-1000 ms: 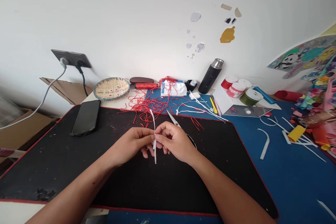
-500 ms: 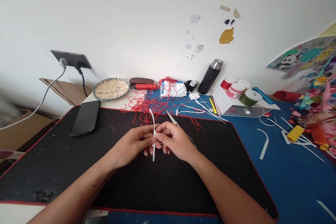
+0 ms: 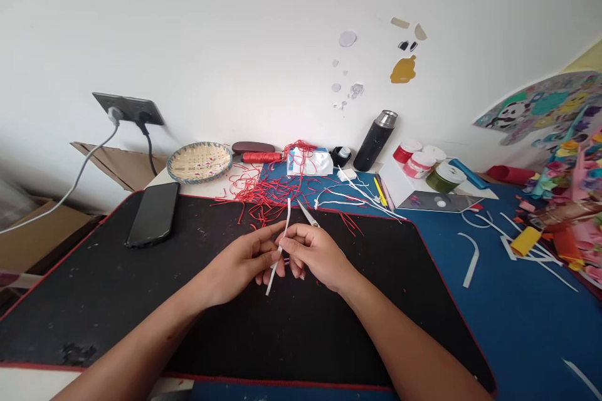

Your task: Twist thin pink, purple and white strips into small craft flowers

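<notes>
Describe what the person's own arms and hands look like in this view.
Both the left hand and right hand are bare, with no gloves. No sleeve, watch or bracelet shows on the left forearm or right forearm. The left forearm bears a small dark mark. Some fingers are partly hidden, so I cannot rule out rings.

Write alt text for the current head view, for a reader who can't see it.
A person's left hand and right hand hold a narrow white strip over a red-edged black mat. Beyond them lie partly hidden scissors and tangled red threads; a dark phone rests at the mat's far left.
</notes>
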### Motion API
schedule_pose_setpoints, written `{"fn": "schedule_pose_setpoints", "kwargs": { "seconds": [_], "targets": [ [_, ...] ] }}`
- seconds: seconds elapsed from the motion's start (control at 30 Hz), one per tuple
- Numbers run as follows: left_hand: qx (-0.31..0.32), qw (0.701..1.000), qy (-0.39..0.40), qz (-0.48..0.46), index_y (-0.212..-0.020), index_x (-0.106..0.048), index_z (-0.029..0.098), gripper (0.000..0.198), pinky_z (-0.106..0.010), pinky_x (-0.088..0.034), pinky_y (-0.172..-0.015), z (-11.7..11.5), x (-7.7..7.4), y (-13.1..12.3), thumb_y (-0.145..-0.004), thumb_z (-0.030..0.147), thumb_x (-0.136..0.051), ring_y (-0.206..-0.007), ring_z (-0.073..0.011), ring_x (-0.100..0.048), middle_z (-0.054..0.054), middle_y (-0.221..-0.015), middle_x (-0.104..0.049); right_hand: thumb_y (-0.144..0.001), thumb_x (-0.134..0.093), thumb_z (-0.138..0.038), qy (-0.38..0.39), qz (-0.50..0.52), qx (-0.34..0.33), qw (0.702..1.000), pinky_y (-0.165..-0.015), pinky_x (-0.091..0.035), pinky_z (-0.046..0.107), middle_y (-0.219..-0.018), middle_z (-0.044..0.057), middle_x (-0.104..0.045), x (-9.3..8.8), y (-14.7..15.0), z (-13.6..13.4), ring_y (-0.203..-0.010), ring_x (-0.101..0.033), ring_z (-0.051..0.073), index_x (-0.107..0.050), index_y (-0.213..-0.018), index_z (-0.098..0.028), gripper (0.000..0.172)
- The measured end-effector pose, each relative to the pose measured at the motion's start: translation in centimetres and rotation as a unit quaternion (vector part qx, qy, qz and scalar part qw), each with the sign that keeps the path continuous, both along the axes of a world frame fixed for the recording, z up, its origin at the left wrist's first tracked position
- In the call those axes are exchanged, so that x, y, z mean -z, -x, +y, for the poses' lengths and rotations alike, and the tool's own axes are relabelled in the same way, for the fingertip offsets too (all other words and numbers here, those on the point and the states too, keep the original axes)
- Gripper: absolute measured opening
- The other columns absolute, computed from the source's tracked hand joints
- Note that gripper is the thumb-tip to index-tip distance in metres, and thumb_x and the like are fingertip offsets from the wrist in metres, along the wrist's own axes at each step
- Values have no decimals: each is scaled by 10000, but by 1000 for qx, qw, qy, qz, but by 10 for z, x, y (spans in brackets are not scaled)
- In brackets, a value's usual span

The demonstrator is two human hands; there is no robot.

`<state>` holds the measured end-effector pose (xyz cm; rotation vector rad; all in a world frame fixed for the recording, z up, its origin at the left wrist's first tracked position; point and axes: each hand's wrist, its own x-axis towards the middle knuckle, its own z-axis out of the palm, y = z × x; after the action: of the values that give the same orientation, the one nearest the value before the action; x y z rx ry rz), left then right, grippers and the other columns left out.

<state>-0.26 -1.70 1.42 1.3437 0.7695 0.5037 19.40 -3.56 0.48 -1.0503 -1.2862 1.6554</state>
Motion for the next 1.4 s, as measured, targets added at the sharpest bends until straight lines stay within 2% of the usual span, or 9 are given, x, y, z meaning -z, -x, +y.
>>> {"fn": "schedule_pose_setpoints", "kwargs": {
  "seconds": [0.1,0.3,0.53,0.83,1.0,1.17,1.27,1.4],
  "targets": [
    [-6,1000,-14,8,-1586,-358,147,728,-304,-451,-626,-1,-1,0,-967,430,-617,-751,-189,-591,-45,-876,-686,-903,-679,-566,-11,-12,0,1000,-430,-420,210,-603,-22,-658,0,0,0,-432,-529,97,-608,-908,-181,392],
    [-18,999,-35,30,-1576,-368,147,719,-302,-444,-619,-3,-6,1,-964,436,-612,-730,-180,-567,-27,-869,-670,-926,-646,-563,-27,-47,7,998,-426,-417,207,-522,-71,-542,2,0,0,-431,-536,106,-587,-861,-192,382],
    [-21,997,-52,44,-1568,-379,123,721,-300,-448,-625,-3,-8,-1,-958,441,-595,-735,-186,-570,-26,-847,-667,-931,-622,-542,-29,-66,7,997,-425,-407,205,-589,-33,-626,2,0,1,-424,-523,97,-579,-880,-191,357],
    [-20,997,-59,38,-1559,-409,157,679,-294,-432,-615,-4,-9,-1,-968,437,-590,-725,-185,-568,-16,-831,-661,-952,-592,-467,-34,-93,15,995,-392,-338,195,-479,-71,-549,1,0,1,-362,-442,89,-554,-840,-206,287],
    [-26,998,-50,28,-1550,-426,145,689,-297,-423,-627,-3,-10,-1,-962,459,-600,-739,-186,-557,-14,-812,-646,-949,-596,-500,-38,-76,25,996,-390,-334,197,-468,-79,-540,2,1,1,-352,-442,91,-560,-858,-206,310],
    [-10,998,-51,38,-1571,-400,170,766,-287,-404,-620,-2,-14,-2,-901,409,-686,-686,-160,-508,35,-755,-573,-931,-622,-523,-39,-76,39,996,-384,-315,197,-430,-91,-510,2,-1,2,-339,-432,91,-569,-850,-202,335],
    [-8,996,-69,62,-1525,-473,199,699,-276,-391,-604,-3,-15,-2,-888,375,-699,-661,-145,-496,53,-754,-524,-926,-627,-532,-39,-70,41,996,-382,-306,200,-426,-91,-504,2,-1,3,-333,-421,89,-569,-841,-200,347],
    [-29,992,-91,84,-1516,-489,203,639,-283,-417,-607,-5,-14,-4,-924,383,-649,-666,-154,-528,42,-764,-558,-914,-632,-552,-38,-72,54,995,-376,-272,204,-426,-96,-488,1,-1,2,-328,-398,81,-566,-838,-201,366]
  ]
}}
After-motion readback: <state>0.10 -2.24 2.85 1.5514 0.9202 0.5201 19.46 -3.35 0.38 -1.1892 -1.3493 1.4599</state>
